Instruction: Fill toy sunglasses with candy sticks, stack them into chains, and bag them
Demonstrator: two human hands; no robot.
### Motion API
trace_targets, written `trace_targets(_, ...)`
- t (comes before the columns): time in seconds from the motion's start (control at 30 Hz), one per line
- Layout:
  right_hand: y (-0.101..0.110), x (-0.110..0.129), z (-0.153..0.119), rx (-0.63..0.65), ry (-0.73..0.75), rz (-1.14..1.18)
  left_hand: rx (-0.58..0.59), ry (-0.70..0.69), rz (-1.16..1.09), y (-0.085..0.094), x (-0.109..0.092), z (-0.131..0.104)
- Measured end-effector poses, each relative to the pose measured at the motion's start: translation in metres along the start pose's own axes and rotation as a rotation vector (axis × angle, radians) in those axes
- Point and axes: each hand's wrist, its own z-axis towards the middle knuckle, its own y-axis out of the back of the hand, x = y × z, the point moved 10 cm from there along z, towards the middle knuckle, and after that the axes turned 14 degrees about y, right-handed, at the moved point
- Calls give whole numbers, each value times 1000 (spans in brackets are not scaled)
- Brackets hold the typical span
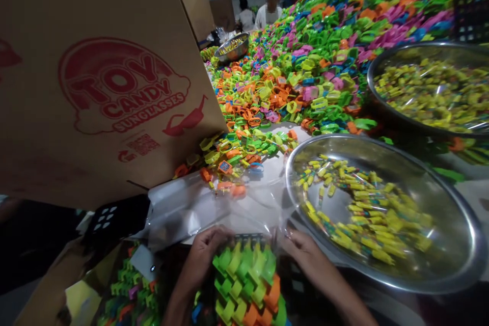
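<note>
My left hand [209,247] is closed, its fingertips pinching what looks like the edge of a clear plastic bag [269,209]. Across from it, my right hand [301,248] pinches the bag's other side. Below and between the hands are stacked rows of green, yellow and orange plastic toy pieces [244,277], near the rim of a dark slotted basket. The bag is see-through, so its full outline is hard to follow. Past my hands lie flat clear plastic bags [179,209] and loose toy watches [225,167] on the white table surface [263,188].
A steel basin [471,244] with small yellow candy packs stands at right, another basin [372,79] behind it. A large printed carton [95,5] blocks the left. A high heap of coloured toys [324,66] fills the back. Several people [267,15] are beyond.
</note>
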Motion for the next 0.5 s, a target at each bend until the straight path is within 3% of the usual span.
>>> trace_targets(0.1,5,-9,5,-31,-38,-21,4,3,-85,-3,1,4)
trace_targets(0.27,26,-26,9,-273,-56,-231,-18,68,-311,-6,-3,9)
trace_targets(0.37,24,-28,9,-278,-12,-331,-102,135,-318,-1,5,11)
trace_targets(0.5,22,-33,6,-235,-34,-462,-252,98,-265,10,11,12)
